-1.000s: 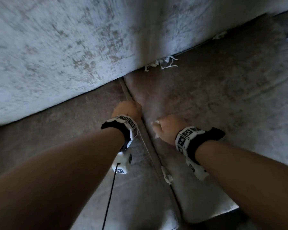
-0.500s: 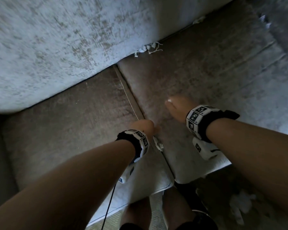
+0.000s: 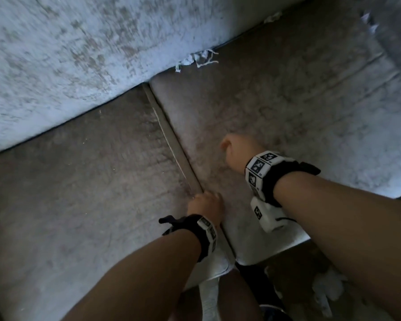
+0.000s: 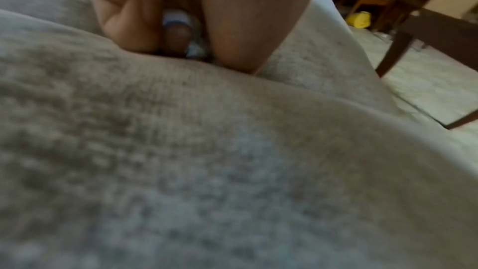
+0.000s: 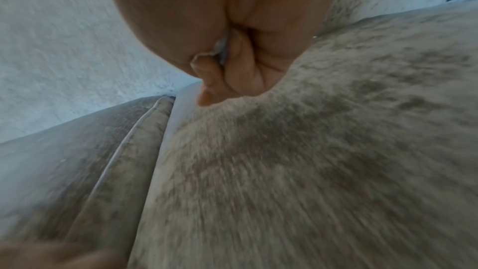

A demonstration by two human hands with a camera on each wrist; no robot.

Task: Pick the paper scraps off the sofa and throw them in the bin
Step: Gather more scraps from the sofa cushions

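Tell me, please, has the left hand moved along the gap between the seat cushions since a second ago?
Yes. The left hand has slid down the gap between the seat cushions, away from the backrest towards the sofa's front edge, where a scrap lay earlier.

A yellow object (image 4: 359, 19) lies on the floor beyond the seat edge, beside dark wooden furniture legs (image 4: 393, 52). A pale rug (image 4: 424, 89) spreads under those legs. In the head view, dark shoes (image 3: 270, 309) stand on the floor.
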